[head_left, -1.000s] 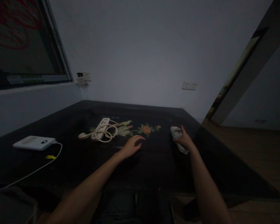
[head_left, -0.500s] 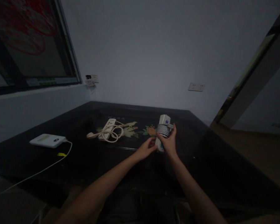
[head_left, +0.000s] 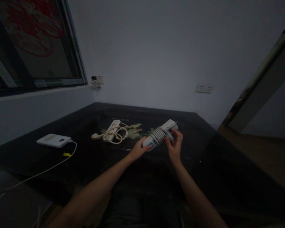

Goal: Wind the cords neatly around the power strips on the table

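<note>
L hand [head_left: 138, 150] grips the wrapped power strip [head_left: 170, 125] at its near end; R hand [head_left: 175, 145], fingers part-curled, pinches what's prob. its plug [head_left: 169, 136], dim light.

From my feed, the worktop [head_left: 90, 158] looks black, smooth and glossy, with faint streaks of reflected light. The power strip [head_left: 170, 124] between the hands reads to me as hard pale plastic, and the cord [head_left: 158, 135] wound around it as smooth, flexible plastic sheathing. Left of centre I see a second strip [head_left: 114, 126] in smooth off-white plastic, its cable [head_left: 125, 128] plastic-coated too. The white device [head_left: 54, 139] at the left has a smooth plastic-looking shell with a small dark, shiny oval. The wall [head_left: 144, 57] looks matt and painted; the sockets [head_left: 203, 88] on it, right of centre, look like smooth plastic.
</note>
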{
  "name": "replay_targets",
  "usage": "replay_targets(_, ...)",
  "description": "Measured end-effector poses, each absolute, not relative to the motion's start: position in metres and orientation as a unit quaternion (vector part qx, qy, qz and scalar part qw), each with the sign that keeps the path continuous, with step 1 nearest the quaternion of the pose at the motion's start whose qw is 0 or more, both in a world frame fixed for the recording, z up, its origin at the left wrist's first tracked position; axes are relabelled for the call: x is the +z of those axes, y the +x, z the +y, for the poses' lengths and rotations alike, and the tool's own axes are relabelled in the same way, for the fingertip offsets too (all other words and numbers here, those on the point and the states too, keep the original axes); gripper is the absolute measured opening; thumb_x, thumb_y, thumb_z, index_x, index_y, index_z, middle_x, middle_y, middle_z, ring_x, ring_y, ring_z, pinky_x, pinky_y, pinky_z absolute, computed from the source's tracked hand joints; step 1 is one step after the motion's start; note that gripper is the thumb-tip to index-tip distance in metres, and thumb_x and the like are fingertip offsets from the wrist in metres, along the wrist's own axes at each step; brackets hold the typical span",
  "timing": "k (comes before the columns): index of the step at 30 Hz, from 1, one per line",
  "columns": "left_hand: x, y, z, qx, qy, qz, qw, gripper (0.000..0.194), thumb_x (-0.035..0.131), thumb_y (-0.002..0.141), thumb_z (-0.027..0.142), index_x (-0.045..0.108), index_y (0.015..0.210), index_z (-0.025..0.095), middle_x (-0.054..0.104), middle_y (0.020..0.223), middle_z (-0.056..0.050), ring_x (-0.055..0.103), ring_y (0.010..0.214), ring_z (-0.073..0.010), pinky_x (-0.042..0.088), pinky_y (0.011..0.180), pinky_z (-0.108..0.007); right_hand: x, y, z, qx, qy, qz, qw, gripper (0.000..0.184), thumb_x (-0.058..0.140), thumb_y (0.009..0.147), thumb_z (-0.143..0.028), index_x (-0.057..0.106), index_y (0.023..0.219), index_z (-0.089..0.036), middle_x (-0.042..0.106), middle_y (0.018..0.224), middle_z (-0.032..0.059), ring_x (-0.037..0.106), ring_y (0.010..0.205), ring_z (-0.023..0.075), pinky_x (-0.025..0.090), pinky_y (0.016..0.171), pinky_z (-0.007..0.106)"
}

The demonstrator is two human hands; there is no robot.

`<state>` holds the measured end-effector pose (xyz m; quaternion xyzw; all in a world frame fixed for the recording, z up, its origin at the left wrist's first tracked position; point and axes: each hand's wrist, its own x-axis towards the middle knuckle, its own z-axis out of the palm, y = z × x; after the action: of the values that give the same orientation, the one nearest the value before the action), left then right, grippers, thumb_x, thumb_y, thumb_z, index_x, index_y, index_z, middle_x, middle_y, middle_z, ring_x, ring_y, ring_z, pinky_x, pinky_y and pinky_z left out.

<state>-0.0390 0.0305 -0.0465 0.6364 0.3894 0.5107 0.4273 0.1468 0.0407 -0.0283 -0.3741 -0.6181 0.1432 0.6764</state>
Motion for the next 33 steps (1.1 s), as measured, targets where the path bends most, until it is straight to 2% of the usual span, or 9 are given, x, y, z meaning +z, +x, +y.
replay_targets(3,-0.047,-0.043,0.033,0.500,0.643,0.391,0.429,0.031,0.070,0.071,0.041,0.057,0.083,0.015,0.053,0.074,0.002,0.048,0.070,-0.0132,0.038,0.064,-0.023,-0.029,0.159,0.047,0.091,-0.415,-0.621,0.659,0.043,0.067,0.075,-0.045,0.058,0.111,-0.023,0.038,0.116,0.0085,0.047,0.109,0.0247,0.048,0.088,0.041)
replay_targets(6,-0.048,-0.046,0.036,0.493,0.642,0.393,0.436,0.033,0.067,0.072,0.045,0.058,0.082,0.014,0.052,0.072,0.002,0.048,0.068,-0.0130,0.038,0.062,-0.023,-0.029,0.162,0.051,0.020,-0.445,-0.630,0.636,0.041,0.068,0.074,-0.048,0.064,0.106,-0.022,0.036,0.121,0.0093,0.042,0.115,0.0272,0.040,0.098,0.046)
replay_targets(11,-0.047,-0.051,0.040,0.487,0.632,0.399,0.451,0.038,0.064,0.073,0.051,0.058,0.076,0.014,0.053,0.067,0.002,0.049,0.063,-0.0124,0.038,0.058,-0.022,-0.031,0.166,0.055,0.003,-0.415,-0.718,0.558,0.039,0.058,0.085,-0.045,0.060,0.120,-0.031,0.033,0.143,0.0056,0.034,0.129,0.0269,0.032,0.106,0.049)
replay_targets(16,-0.046,-0.051,0.037,0.476,0.622,0.397,0.479,0.043,0.060,0.075,0.056,0.058,0.077,0.013,0.057,0.064,0.000,0.052,0.056,-0.0123,0.039,0.052,-0.022,-0.035,0.170,0.060,0.008,-0.409,-0.737,0.539,0.036,0.052,0.088,-0.042,0.060,0.123,-0.033,0.041,0.143,0.0040,0.034,0.132,0.0267,0.030,0.108,0.052)
replay_targets(20,-0.048,-0.053,0.040,0.467,0.624,0.399,0.484,0.043,0.058,0.076,0.056,0.060,0.079,0.013,0.060,0.065,-0.001,0.054,0.054,-0.0129,0.040,0.051,-0.023,-0.033,0.171,0.060,0.023,-0.410,-0.729,0.548,0.032,0.050,0.088,-0.040,0.065,0.115,-0.029,0.055,0.129,0.0057,0.041,0.126,0.0260,0.032,0.107,0.050)
replay_targets(27,-0.044,-0.065,0.049,0.480,0.633,0.413,0.446,0.033,0.063,0.075,0.048,0.061,0.075,0.015,0.055,0.064,0.002,0.050,0.060,-0.0128,0.037,0.056,-0.023,-0.030,0.177,0.064,0.186,-0.452,-0.659,0.572,0.032,0.059,0.078,-0.048,0.071,0.093,-0.022,0.067,0.105,0.0081,0.052,0.107,0.0275,0.037,0.098,0.044)
replay_targets(31,-0.033,-0.074,0.047,0.475,0.634,0.406,0.456,0.030,0.065,0.074,0.044,0.062,0.066,0.015,0.053,0.061,0.001,0.048,0.060,-0.0136,0.036,0.057,-0.024,-0.031,0.186,0.073,0.281,-0.481,-0.609,0.564,0.038,0.056,0.076,-0.054,0.067,0.070,-0.018,0.068,0.076,0.0055,0.060,0.083,0.0247,0.046,0.077,0.035)
replay_targets(33,-0.030,-0.080,0.046,0.474,0.627,0.402,0.470,0.030,0.067,0.073,0.044,0.062,0.063,0.016,0.054,0.060,0.000,0.049,0.060,-0.0141,0.037,0.057,-0.024,-0.033,0.191,0.076,0.348,-0.491,-0.575,0.554,0.041,0.055,0.077,-0.056,0.065,0.067,-0.017,0.066,0.066,0.0038,0.062,0.073,0.0228,0.047,0.066,0.031)
